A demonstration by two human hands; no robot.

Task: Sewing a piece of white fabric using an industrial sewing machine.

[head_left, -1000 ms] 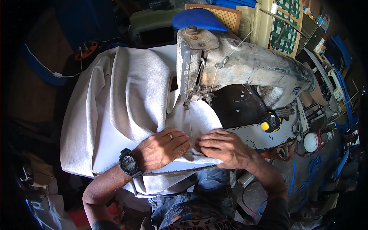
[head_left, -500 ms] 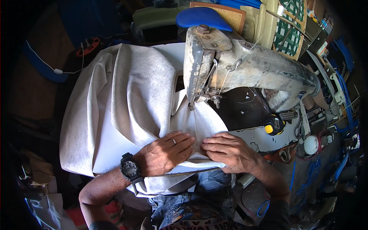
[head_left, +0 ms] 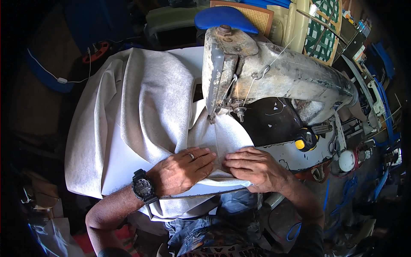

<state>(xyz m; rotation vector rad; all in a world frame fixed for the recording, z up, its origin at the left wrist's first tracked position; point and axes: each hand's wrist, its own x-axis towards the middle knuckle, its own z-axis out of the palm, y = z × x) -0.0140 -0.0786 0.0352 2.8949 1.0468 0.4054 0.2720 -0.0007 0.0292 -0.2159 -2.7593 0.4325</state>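
A large piece of pale grey-white fabric (head_left: 160,92) is draped in folds over the table, and part of it lies under the needle area of an old, worn sewing machine (head_left: 295,70). A seam line runs down the fabric from the needle, between my hands. My left hand (head_left: 184,169) rests on the fabric left of this line, fingers stretched out and lying flat. Right of the line, my right hand (head_left: 254,169) lies on the fabric near its edge, fingers extended toward the left. Its thumb is hidden. The fabric's near edge hangs over the table front above my lap.
On the white table (head_left: 295,156), right of the machine, sits a black and yellow tape measure (head_left: 305,140), with scissors (head_left: 333,145) close by. A blue padded seat (head_left: 227,19) and a cane panel (head_left: 261,19) stand behind the machine. A white cable (head_left: 47,73) hangs at the left.
The view has shifted slightly, so most things sit a little further left. Both hands keep nearly the same place on the fabric.
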